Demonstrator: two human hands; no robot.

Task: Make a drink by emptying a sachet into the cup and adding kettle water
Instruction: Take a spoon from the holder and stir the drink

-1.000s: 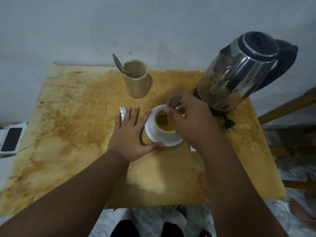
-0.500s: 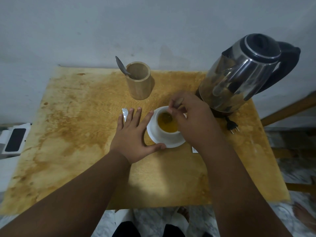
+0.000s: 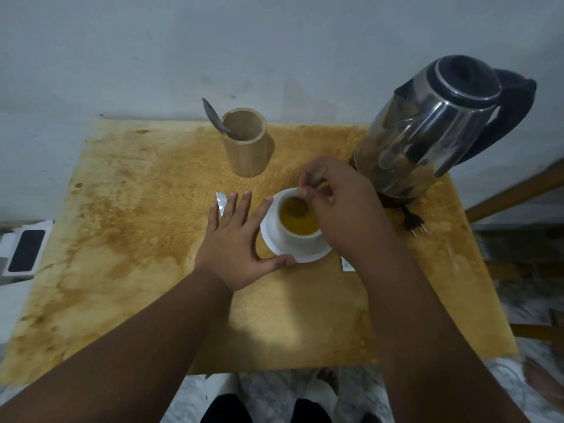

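Observation:
A white cup (image 3: 300, 238) full of orange-yellow drink stands on a white saucer (image 3: 276, 244) near the table's middle. My right hand (image 3: 341, 209) is over the cup, fingers pinched on a spoon (image 3: 297, 204) whose bowl is dipped in the drink. My left hand (image 3: 235, 242) lies flat on the table with fingers spread, thumb and forefinger against the saucer's left rim. A torn silver sachet piece (image 3: 220, 203) lies under my left fingertips. The steel kettle (image 3: 427, 129) with a black lid and handle stands at the back right.
A wooden cylinder holder (image 3: 245, 145) with a spoon (image 3: 215, 117) in it stands behind the cup. The kettle's black plug (image 3: 413, 222) lies right of the saucer. A white scrap (image 3: 346, 265) shows by my right wrist. A phone (image 3: 26, 250) rests off the table's left edge.
The spoon's bowl has circled inside the cup, from the left side to the back. My left hand has stayed flat against the saucer.

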